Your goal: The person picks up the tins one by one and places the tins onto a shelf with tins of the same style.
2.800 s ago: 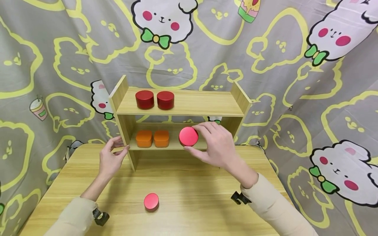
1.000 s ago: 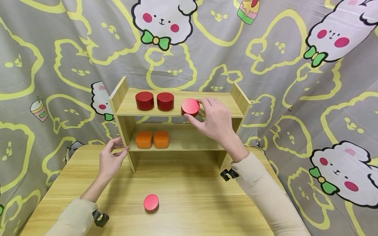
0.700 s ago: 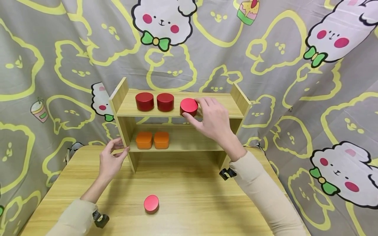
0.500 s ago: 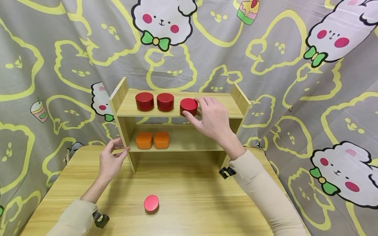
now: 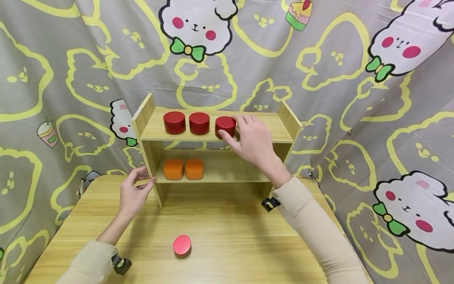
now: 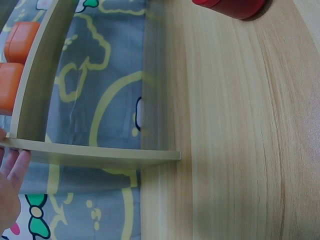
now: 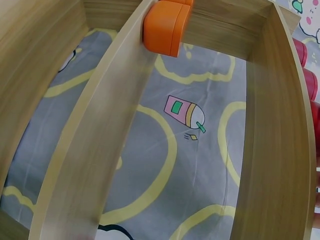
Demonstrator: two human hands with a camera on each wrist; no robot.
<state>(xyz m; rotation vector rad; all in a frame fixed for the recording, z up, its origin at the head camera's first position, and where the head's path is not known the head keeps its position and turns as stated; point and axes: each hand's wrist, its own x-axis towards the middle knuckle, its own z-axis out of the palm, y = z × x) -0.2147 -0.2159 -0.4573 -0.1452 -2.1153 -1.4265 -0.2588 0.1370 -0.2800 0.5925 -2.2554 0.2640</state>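
Observation:
A small two-tier wooden shelf stands on the table. My left hand grips its left side panel, thumb at the front edge and fingers behind. On the top board, my right hand holds a dark red round tin between thumb and fingers, the thumb across its front. To the left of that tin stand two matching round tins, with a small gap before the held one. Another red tin sits on the table in front, its edge also showing in the left wrist view.
On the lower board, two orange rounded-square tins stand side by side at the left. Raised side panels close both ends of the top board. Behind the wooden table hangs a grey patterned curtain.
My right hand has lifted the red tin from before the lower board up to the top board. It has since shifted slightly left and back there. My left hand has stayed put.

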